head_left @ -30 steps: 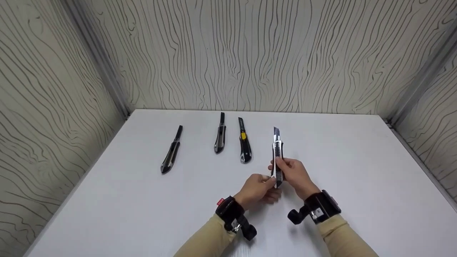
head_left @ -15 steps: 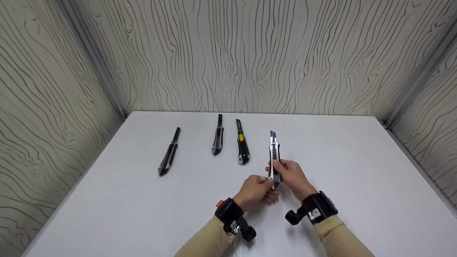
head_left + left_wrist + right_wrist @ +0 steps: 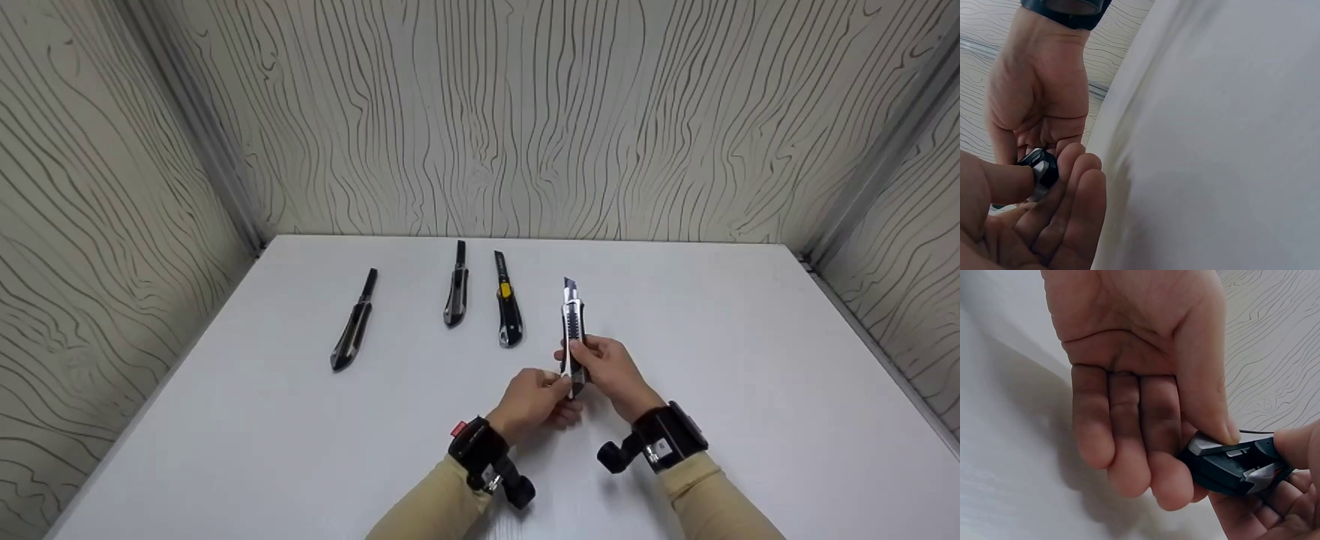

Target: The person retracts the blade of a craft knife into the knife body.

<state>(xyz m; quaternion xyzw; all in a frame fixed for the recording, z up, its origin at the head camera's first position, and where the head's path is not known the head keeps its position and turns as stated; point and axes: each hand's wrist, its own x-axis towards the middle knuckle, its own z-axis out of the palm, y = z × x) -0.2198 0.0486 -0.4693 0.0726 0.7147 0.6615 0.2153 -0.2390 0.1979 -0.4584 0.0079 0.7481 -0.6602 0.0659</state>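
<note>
A silver-and-black utility knife (image 3: 572, 322) is held tilted up over the white table, its bare blade (image 3: 570, 287) pointing away from me. My right hand (image 3: 611, 371) grips the handle from the right, thumb lying along its face. With thumb and fingers, my left hand (image 3: 529, 397) pinches the butt end. In the left wrist view, that black-and-silver butt (image 3: 1043, 171) shows between the left thumb and fingers. The right wrist view has the handle end (image 3: 1235, 464) between the right thumb and index finger, the other right fingers hanging loosely curled.
Left of the hands lie a black utility knife with a yellow slider (image 3: 508, 307), a grey-and-black one (image 3: 456, 292) and another grey-and-black one (image 3: 352, 330). Their tips point to the back. A wood-grain-patterned wall (image 3: 480, 120) rises behind the white table (image 3: 262, 450).
Both hands and the held knife shift slightly left and down in the head view, along with the whole scene. The grip on the knife stays the same.
</note>
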